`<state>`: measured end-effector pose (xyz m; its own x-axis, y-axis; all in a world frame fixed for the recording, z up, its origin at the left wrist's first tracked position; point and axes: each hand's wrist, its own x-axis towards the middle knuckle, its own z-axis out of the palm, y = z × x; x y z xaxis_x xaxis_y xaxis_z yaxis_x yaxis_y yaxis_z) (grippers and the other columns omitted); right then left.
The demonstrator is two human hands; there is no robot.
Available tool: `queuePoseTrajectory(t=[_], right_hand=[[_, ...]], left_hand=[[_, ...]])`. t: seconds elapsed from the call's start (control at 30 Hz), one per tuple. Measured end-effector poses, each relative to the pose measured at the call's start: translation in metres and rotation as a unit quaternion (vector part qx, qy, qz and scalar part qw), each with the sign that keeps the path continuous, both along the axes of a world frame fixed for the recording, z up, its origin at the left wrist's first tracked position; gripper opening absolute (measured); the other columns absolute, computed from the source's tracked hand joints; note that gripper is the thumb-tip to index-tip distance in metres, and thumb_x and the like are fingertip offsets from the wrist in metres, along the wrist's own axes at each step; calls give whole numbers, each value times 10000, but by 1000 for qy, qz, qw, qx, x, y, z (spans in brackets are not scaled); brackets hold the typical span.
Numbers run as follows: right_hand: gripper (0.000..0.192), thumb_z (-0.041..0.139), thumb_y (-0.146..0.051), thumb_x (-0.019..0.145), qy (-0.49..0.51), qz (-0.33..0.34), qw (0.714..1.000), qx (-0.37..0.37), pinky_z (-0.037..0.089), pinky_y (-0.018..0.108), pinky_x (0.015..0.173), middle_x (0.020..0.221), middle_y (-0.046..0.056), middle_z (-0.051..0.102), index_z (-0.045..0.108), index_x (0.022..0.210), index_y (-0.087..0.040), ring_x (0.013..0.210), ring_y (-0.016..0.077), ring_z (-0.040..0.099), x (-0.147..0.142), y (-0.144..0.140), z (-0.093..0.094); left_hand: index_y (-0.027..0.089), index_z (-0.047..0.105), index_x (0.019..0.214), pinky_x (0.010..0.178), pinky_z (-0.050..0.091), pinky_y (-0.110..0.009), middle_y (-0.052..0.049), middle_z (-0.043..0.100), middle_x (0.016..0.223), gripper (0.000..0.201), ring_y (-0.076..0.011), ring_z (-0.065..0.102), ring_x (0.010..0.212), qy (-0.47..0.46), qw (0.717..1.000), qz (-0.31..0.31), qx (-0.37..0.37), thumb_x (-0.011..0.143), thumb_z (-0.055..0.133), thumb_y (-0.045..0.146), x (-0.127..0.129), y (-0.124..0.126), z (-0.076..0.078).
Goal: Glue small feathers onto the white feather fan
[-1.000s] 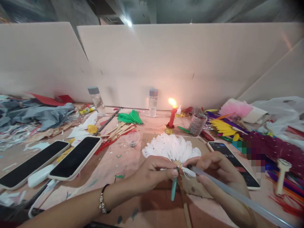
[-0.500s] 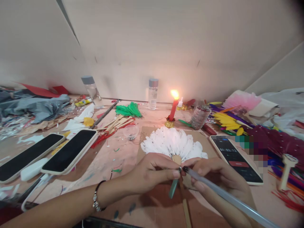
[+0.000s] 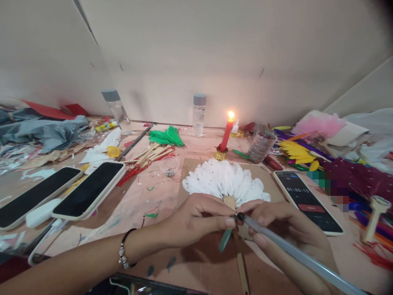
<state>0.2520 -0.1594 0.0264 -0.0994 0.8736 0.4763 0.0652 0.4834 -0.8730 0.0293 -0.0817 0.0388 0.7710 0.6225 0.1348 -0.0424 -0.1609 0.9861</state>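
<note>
A white feather fan [image 3: 225,180] lies on a brown card [image 3: 196,172] in front of me. My left hand [image 3: 196,219] pinches the fan's base, where a green stick [image 3: 225,239] and a wooden stick [image 3: 242,272] point toward me. My right hand [image 3: 282,223] holds a long clear glue stick [image 3: 301,256] like a pen, its dark tip touching the fan's base beside my left fingertips. A lit red candle [image 3: 226,135] in a gold holder stands just behind the fan.
Two dark phones [image 3: 89,189] lie at the left, and a third phone [image 3: 307,200] with a timer lies at the right. Two small bottles [image 3: 199,114], green feathers [image 3: 167,138], sticks and coloured feathers [image 3: 296,151] crowd the table. White boards [image 3: 196,61] wall the back.
The view has tilted down and shifted a little. Both hands stay at the fan's base, and the glue stick tip has drawn slightly closer to my left fingertips.
</note>
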Motion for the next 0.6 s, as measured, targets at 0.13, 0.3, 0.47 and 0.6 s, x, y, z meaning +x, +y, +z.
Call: queuePoseTrajectory(t=[0.13, 0.3, 0.47, 0.6], right_hand=[[224, 776, -144, 926, 7, -10, 1000, -5, 680, 237, 838, 1047, 19, 798, 730, 1022, -341, 956, 197, 805, -2, 0, 2], [203, 810, -154, 906, 6, -30, 999, 11, 674, 174, 800, 998, -3, 807, 746, 984, -330, 901, 168, 815, -5, 0, 7], [224, 811, -130, 902, -5, -33, 999, 27, 687, 206, 796, 979, 9, 809, 747, 1003, -320, 882, 186, 815, -3, 2, 7], [191, 812, -159, 911, 7, -40, 999, 18, 700, 249, 782, 970, 28, 799, 755, 993, -322, 886, 210, 801, -3, 1, 5]], left_hand=[[128, 850, 888, 648, 399, -240, -34, 621, 733, 422, -134, 519, 699, -5, 1000, -6, 1, 1005, 698, 505, 0, 1, 0], [128, 847, 885, 655, 422, -241, -33, 629, 729, 450, -132, 519, 684, -5, 1000, -10, 2, 999, 695, 536, 1, 0, 0], [126, 851, 912, 700, 461, -252, -69, 702, 781, 425, -156, 596, 736, 3, 1000, -9, 14, 1019, 680, 499, -1, 1, -1], [125, 843, 892, 715, 473, -256, -76, 721, 796, 406, -160, 619, 741, 14, 1000, -10, 23, 1026, 675, 469, -1, 1, -1]])
